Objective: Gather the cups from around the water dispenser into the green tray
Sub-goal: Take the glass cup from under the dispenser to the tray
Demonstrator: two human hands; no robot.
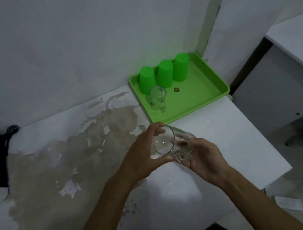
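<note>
A clear glass mug [171, 143] is tipped on its side in the air, its mouth facing me. My left hand [144, 154] grips its rim and my right hand [202, 156] cups its body and handle. The mug hangs just in front of the green tray [205, 90], which lies in the corner of the white counter. In the tray, three green plastic cups [164, 72] stand upside down in a row along the back. Another clear glass mug [157, 98] stands upside down in front of them.
The white counter [227, 139] has a big patch of worn, peeled surface [65, 155] on its left side. A black cable [10, 131] runs down by the wall at the far left. A grey-white cabinet [287, 81] stands to the right, past the counter's edge.
</note>
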